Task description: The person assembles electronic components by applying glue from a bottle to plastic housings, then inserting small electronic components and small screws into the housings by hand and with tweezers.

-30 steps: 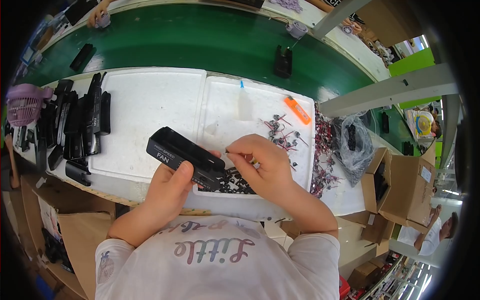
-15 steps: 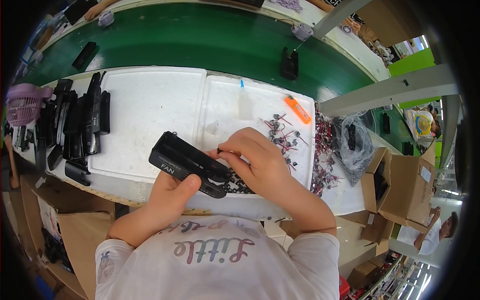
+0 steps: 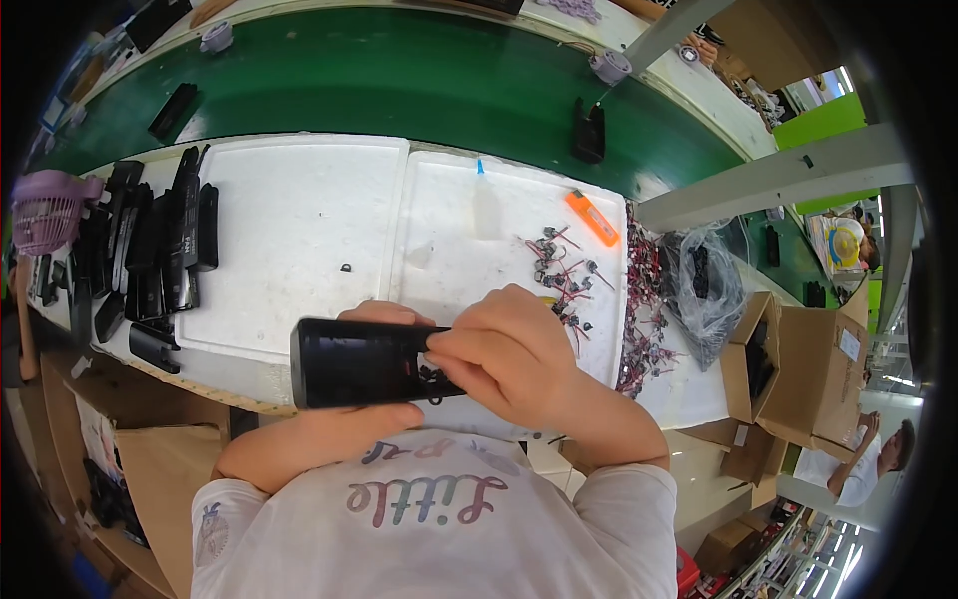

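Note:
A black fan housing, its hollow side turned up, lies across my left hand. That hand is wrapped round it, fingers along the far side and thumb along the near side. My right hand has its fingertips pinched together at the housing's right end. Whatever small piece they may hold is hidden behind the fingers. On the white foam tray just beyond lies a small black ring-like part. Small parts with red wires are scattered right of my right hand.
Black housings are stacked at left beside a purple fan head. A blue-tipped clear bottle and an orange tool lie on the right tray. A green belt runs behind; a plastic bag and cardboard boxes are at right.
The housing has turned from slanted to nearly level, its hollow side now facing up. My right hand has moved slightly right and down onto its end. A black housing on the belt shifted right.

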Available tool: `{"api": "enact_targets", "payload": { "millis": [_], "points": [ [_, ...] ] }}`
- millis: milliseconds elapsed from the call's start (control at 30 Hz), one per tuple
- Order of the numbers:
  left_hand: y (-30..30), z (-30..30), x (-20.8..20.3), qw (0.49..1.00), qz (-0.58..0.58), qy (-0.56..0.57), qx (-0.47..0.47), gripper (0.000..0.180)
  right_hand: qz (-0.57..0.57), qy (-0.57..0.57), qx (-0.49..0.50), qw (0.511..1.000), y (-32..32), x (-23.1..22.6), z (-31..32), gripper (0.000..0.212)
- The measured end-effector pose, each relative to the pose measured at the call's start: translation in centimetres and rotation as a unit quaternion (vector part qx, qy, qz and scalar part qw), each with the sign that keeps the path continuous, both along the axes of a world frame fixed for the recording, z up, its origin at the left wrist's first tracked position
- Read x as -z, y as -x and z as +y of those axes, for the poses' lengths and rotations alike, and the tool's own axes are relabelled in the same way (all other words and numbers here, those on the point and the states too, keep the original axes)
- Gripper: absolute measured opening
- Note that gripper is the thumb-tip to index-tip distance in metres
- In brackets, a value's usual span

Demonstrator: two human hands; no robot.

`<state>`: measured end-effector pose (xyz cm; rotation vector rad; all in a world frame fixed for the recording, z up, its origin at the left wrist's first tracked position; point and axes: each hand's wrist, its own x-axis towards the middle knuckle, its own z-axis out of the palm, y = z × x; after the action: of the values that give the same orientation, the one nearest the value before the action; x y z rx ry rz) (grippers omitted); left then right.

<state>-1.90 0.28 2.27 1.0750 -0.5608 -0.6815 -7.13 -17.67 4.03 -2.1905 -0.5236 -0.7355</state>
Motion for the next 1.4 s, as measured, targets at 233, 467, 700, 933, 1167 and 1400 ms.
{"api": "enact_targets", "payload": {
  "millis": [233, 467, 700, 933, 1167, 1400],
  "points": [
    [-0.3, 0.3, 0.4, 0.972, -0.232, -0.024, -0.021, 0.067, 0.028, -0.025, 0.010, 0.999, 0.1, -0.2, -0.1, 0.020],
    [-0.5, 0.1, 0.7, 0.948, -0.314, -0.058, -0.018, 0.071, 0.175, -0.147, 0.063, 0.972, 0.2, -0.8, 0.5, 0.021],
    [0.6, 0.6, 1.2, 0.997, 0.031, -0.070, -0.002, 0.062, 0.321, -0.186, 0.030, 0.928, -0.1, -0.4, -0.4, 0.014],
    [-1.4, 0.5, 1.2, 0.984, 0.150, -0.088, -0.028, 0.044, 0.456, -0.104, -0.010, 0.884, -2.4, 0.4, -2.0, 0.007],
    [-2.7, 0.8, 0.2, 0.965, 0.257, -0.057, -0.011, 0.044, 0.149, 0.382, 0.188, 0.892, -4.9, 1.5, -5.5, 0.021],
    [-2.2, 0.6, -0.2, 0.948, 0.317, -0.035, 0.002, 0.047, 0.177, 0.315, 0.210, 0.909, -5.7, 2.8, -6.4, 0.025]
  ]
}}
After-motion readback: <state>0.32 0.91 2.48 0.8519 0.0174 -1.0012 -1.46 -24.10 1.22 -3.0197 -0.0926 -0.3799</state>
